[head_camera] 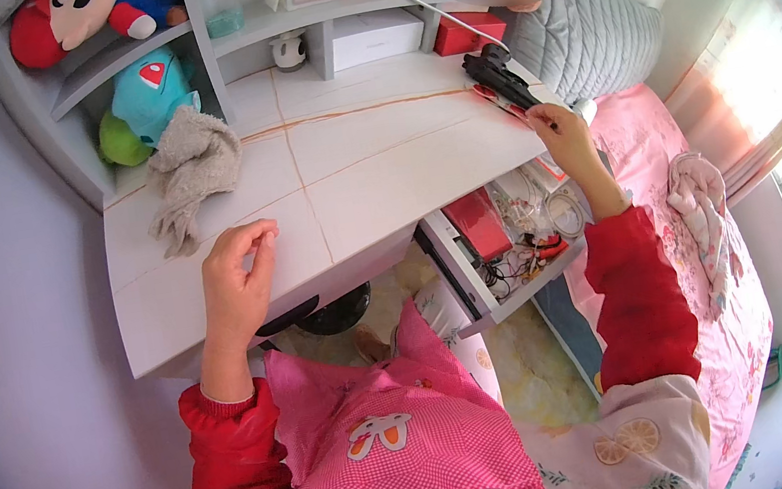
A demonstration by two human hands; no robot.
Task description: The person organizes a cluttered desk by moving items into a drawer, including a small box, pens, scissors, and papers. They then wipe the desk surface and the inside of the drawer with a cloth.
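Note:
My left hand (240, 274) is over the front left of the white desk (375, 140), its fingers loosely curled and nothing visible in it. Beyond its fingertips lies a crumpled grey-beige cloth (195, 164). My right hand (563, 135) is at the desk's right edge, its fingers bent at the near end of a long black object (505, 82). A small dark spot shows between those fingers; whether they grip anything cannot be told. A red-edged item (500, 103) lies beside the black object. Below the right forearm, an open drawer (487, 306) holds cables, plastic bags and a red box (479, 224).
Plush toys (153, 98) fill the left shelves. A white box (377, 38) and a red box (468, 32) sit under the rear shelf. A white rod or cord slants above the desk. To the right are a bed with pink bedding (660, 219) and a grey cushion (584, 41).

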